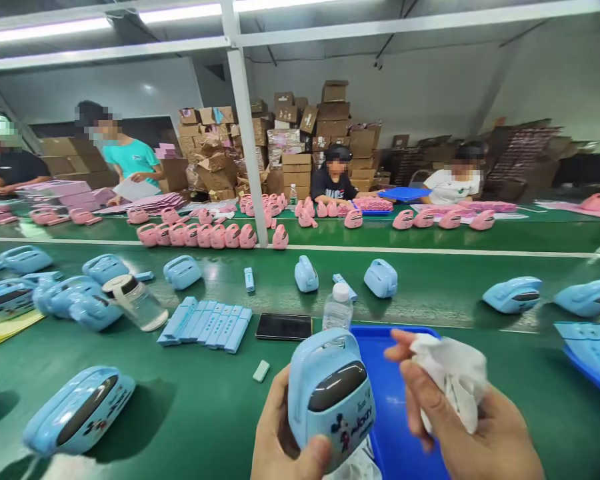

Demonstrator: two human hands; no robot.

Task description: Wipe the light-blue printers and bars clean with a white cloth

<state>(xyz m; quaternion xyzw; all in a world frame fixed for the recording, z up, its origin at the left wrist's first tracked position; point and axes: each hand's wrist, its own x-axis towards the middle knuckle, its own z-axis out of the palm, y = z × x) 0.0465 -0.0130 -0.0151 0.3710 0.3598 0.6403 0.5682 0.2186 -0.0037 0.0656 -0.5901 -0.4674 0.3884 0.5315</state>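
1. Our left hand (283, 433) is closed around the lower part of a light-blue handled plastic unit printed with Mickey Mouse (330, 407). The fingers wrap behind it and the thumb presses on its front, so we hold it upright just above a blue plastic tray (395, 417).
2. Our right hand (473, 433) is partly closed on a crumpled white cloth (450, 380), with the forefinger extended. The cloth is just beside the unit, and we cannot tell whether they touch.
3. On the green conveyor belt (190, 400) near us, we see an upright water bottle (337, 308), a black smartphone (283, 327), a row of pale-blue strips (205, 325), a small pale-green block (261, 371) and a clear tumbler (136, 303) on its side. More light-blue units (79, 410) lie scattered across the belt.
4. Beyond, pink units (197, 235) line a second belt. Two seated co-workers (334, 180) (455, 183) face us before stacked cardboard cartons (300, 140).
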